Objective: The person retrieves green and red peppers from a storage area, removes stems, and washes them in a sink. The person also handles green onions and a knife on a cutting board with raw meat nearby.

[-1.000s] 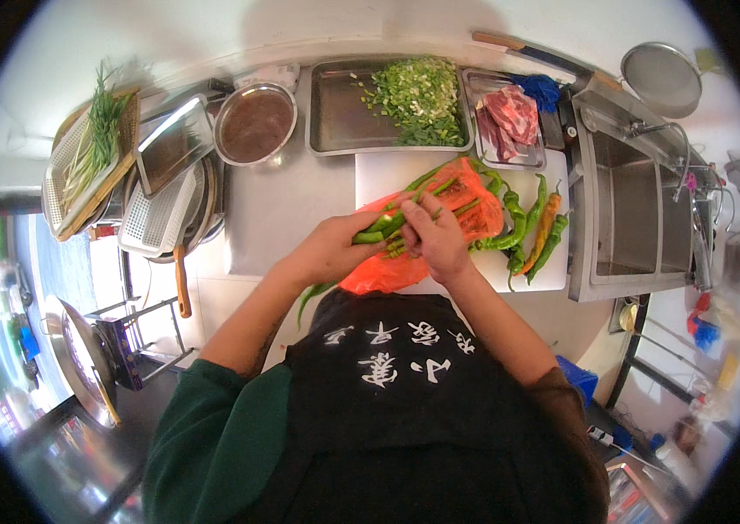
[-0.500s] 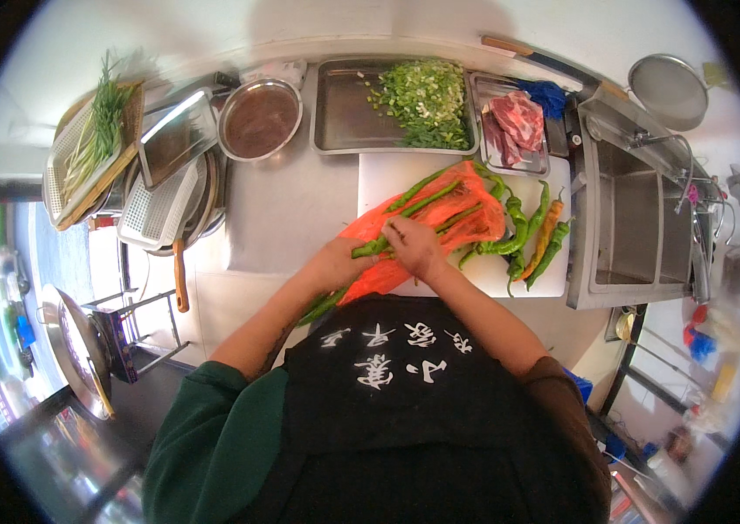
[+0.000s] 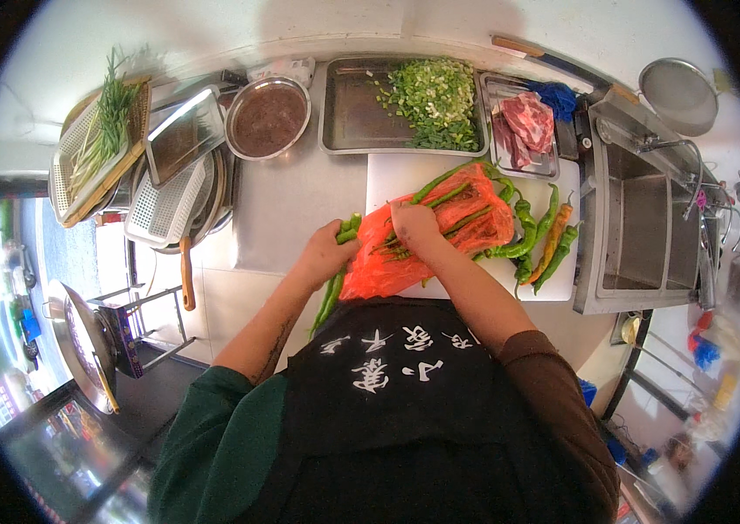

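Note:
My left hand [image 3: 325, 254] is closed around several long green peppers [image 3: 329, 293], held left of the bag, their ends showing above and below the fist. A thin orange-red plastic bag [image 3: 387, 269] lies across the front of the white cutting board [image 3: 385, 179], with more green peppers [image 3: 444, 185] in its opening. My right hand [image 3: 416, 229] rests on the bag among those peppers with curled fingers; whatever its fingertips grip is hidden. To the right, loose green peppers [image 3: 548, 210] and an orange-tinged one [image 3: 553, 243] lie on the board.
Behind the board stand a steel tray [image 3: 348, 118] of chopped scallions [image 3: 431, 100], a tray with raw meat [image 3: 527, 122] and a steel bowl [image 3: 270, 118] of dark reddish liquid. A steel sink [image 3: 636, 231] is at right. Baskets [image 3: 169, 201] and scallion stalks [image 3: 112, 118] are at left.
My left hand has drawn away leftward, carrying green peppers out from over the bag. My right hand has separated from it and shifted slightly right, over the bag.

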